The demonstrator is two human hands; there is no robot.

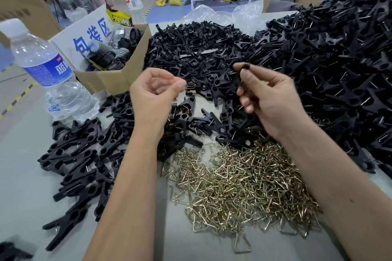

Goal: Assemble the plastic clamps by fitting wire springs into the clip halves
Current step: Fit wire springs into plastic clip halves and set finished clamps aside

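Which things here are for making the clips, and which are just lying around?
For the job: black clip halves, wire springs, finished clamps, the piece in the right hand, left hand.
Lying about: water bottle, cardboard box, plastic bag.

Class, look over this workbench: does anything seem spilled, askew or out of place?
Nothing looks damaged. The wire springs and black clip halves lie in loose heaps on the table, and a water bottle stands tilted among the parts.

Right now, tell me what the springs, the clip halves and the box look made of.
Wire springs: metal by the look, brassy-gold with bright glints.
Clip halves: probably moulded plastic, matt black, uniform shapes.
Box: corrugated cardboard, plain brown, with folded flaps.
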